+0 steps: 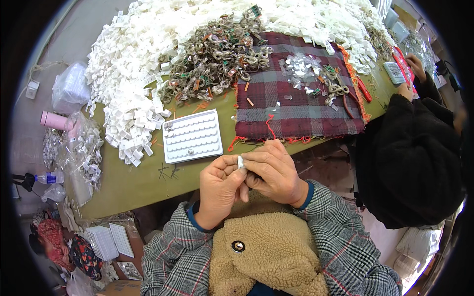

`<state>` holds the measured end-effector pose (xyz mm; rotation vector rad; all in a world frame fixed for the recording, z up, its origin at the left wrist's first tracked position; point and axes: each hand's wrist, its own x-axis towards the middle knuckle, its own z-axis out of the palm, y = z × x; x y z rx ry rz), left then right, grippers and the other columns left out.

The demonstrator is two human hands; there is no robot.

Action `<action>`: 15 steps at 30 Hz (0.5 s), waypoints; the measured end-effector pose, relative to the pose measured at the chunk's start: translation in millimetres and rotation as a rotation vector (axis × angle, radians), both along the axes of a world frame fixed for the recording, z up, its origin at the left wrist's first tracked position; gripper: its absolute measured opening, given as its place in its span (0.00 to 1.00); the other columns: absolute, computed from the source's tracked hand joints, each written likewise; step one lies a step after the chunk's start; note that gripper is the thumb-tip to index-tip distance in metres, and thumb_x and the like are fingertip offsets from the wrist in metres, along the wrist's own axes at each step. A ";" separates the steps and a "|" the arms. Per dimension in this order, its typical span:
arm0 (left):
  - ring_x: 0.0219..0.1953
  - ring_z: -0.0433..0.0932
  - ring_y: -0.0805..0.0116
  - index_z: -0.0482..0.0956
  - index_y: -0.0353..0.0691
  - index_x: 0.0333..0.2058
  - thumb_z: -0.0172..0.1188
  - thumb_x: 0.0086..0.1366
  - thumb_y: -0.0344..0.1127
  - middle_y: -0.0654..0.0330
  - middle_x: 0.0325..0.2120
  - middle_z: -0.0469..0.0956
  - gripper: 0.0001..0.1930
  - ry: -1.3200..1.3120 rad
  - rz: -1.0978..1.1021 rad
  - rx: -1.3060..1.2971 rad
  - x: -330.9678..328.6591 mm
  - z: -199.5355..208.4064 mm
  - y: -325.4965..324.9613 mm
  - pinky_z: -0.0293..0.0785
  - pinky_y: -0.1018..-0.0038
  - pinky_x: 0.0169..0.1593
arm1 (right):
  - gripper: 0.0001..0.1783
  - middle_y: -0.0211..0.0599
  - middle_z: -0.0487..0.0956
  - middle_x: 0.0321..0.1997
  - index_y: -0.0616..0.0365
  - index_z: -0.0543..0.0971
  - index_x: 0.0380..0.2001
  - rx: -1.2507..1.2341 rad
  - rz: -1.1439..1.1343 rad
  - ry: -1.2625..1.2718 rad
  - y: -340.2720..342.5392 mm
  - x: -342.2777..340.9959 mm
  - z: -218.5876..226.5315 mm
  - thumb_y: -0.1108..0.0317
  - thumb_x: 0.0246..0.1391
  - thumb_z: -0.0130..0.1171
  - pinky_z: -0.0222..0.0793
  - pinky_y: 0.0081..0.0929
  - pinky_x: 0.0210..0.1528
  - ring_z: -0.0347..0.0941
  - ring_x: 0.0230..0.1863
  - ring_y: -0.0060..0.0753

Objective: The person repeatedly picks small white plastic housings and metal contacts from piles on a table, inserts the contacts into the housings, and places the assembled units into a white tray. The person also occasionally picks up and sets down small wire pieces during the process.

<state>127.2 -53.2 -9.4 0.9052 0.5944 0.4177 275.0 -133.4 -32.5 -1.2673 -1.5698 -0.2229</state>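
The left hand (220,185) and right hand (273,170) met above the near edge of the olive-green counter (133,182), both pinching a small white plastic piece (241,162) between their fingertips. Just beyond lay a white dimpled plastic tray (192,136), a dark red plaid cloth (296,98) and a heap of white plastic pieces (133,64).

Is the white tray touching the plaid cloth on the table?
Apart. The head view shows a strip of bare green table between the white tray and the left edge of the plaid cloth.
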 end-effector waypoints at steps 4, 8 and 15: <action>0.17 0.74 0.79 0.76 0.28 0.45 0.59 0.68 0.29 0.60 0.27 0.81 0.11 0.019 -0.012 -0.011 -9.3 -5.3 3.5 0.63 0.86 0.18 | 0.17 0.38 0.80 0.36 0.63 0.79 0.36 -0.068 0.000 0.062 -0.2 -8.9 -0.6 0.76 0.38 0.69 0.69 0.36 0.40 0.75 0.33 0.39; 0.18 0.74 0.80 0.78 0.30 0.47 0.62 0.68 0.31 0.62 0.28 0.82 0.13 0.068 -0.112 -0.098 -25.0 -2.5 16.7 0.61 0.86 0.17 | 0.16 0.36 0.79 0.35 0.62 0.79 0.35 -0.123 0.026 0.036 1.1 -10.1 3.5 0.77 0.38 0.68 0.68 0.35 0.41 0.74 0.34 0.39; 0.22 0.71 0.84 0.74 0.34 0.50 0.56 0.72 0.38 0.64 0.34 0.79 0.15 -0.172 -0.193 -0.510 -35.5 -12.1 21.0 0.63 0.85 0.20 | 0.14 0.35 0.81 0.37 0.61 0.80 0.34 0.004 0.054 -0.133 4.1 -17.1 9.9 0.72 0.41 0.71 0.68 0.36 0.42 0.76 0.34 0.36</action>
